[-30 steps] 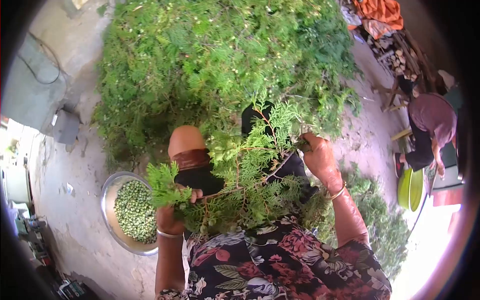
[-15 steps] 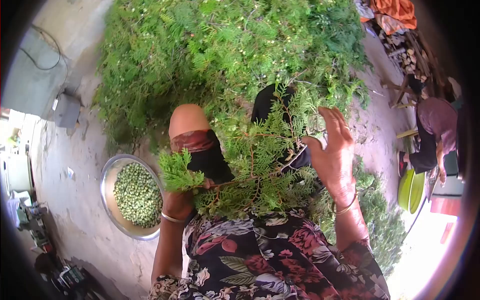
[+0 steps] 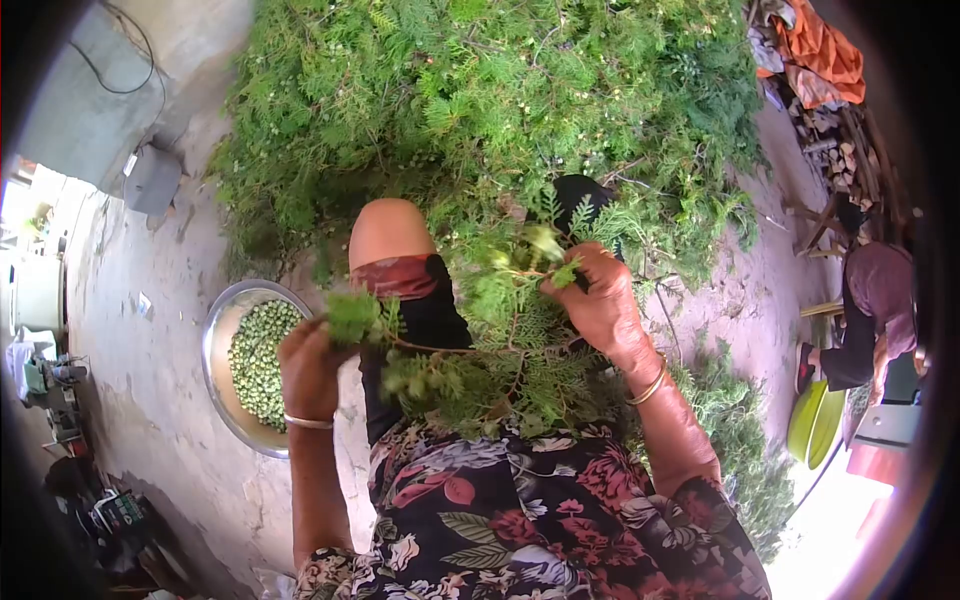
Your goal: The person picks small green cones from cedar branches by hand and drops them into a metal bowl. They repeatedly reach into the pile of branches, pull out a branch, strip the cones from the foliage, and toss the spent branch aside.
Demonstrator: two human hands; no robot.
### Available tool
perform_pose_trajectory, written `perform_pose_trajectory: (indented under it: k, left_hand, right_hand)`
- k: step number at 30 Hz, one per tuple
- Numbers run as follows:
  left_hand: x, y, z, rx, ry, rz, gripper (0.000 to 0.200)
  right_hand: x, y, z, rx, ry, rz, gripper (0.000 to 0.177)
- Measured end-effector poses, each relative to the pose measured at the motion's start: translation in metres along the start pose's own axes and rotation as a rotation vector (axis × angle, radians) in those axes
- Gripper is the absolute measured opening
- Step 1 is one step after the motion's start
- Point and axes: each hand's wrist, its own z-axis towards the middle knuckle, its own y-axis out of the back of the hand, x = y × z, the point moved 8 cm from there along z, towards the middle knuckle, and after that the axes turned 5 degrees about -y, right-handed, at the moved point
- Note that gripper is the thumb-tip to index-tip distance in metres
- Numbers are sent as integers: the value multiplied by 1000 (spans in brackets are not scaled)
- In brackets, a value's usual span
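A leafy evergreen branch (image 3: 520,350), with flat scaly sprays like cypress or arborvitae, stretches across my lap, its left part blurred. At its left end, my left hand (image 3: 312,368) is closed, with the fingertips partly hidden against the foliage. My right hand (image 3: 605,300) pinches a side sprig of the branch above my right thigh; whatever sits between its fingertips is too small to make out. Beside my left hand stands a metal bowl (image 3: 216,385) on the floor, holding many small round green cones (image 3: 262,365).
A large heap of cut evergreen branches (image 3: 480,110) lies in front of my knees. More greenery (image 3: 745,440) lies at my right side. On the far right are a seated person (image 3: 880,300), a yellow-green basin (image 3: 815,425) and stacked firewood (image 3: 840,160). A grey box (image 3: 152,180) stands at left.
My right hand has gone from spread fingers to a pinch on a sprig, moving left. My left hand has shifted left and slightly up towards the bowl. The view has tilted a little.
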Motion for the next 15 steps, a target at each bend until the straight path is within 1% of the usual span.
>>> perform_pose_trajectory:
  k: [1, 2, 3, 4, 5, 6, 8, 9, 10, 12, 13, 14, 15]
  left_hand:
    - [-20, 11, 5, -100, -187, 206, 21]
    - [-41, 19, 6, -199, -375, 412, 20]
    - [-51, 11, 6, -196, -379, 414, 20]
    - [-80, -12, -5, -152, -559, 523, 18]
    - [-103, -37, -19, -108, -737, 631, 17]
    - [-110, -51, -25, -111, -735, 634, 17]
    - [-102, -107, -33, 274, -685, 671, 15]
    - [-94, -127, -34, 386, -707, 672, 16]
    - [-86, -144, -35, 498, -727, 669, 17]
    - [-70, -168, -37, 634, -670, 695, 19]
    - [-68, -177, -41, 690, -667, 697, 18]
    - [-65, -180, -40, 692, -665, 696, 18]
    - [-60, -183, -39, 728, -664, 715, 16]
  right_hand:
    - [7, -1, 1, 6, 74, 65, 20]
    - [5, -1, 0, 1, 75, 68, 20]
    - [2, -6, -1, 76, 82, 247, 20]
    - [1, -11, -3, 153, 89, 426, 20]
    - [-3, -11, -3, 150, 42, 380, 23]
    - [-7, -14, -4, 154, 41, 383, 23]
    - [-9, -12, -7, 61, 166, 363, 25]
    - [-7, -12, -8, 42, 198, 296, 25]
    - [-8, -13, -8, 43, 197, 294, 25]
    - [-10, -14, -8, 44, 186, 242, 26]
    - [-14, -14, -8, 34, 148, 257, 25]
    - [-14, -12, -7, 33, 145, 256, 25]
    - [-11, -13, -7, 69, 148, 171, 26]
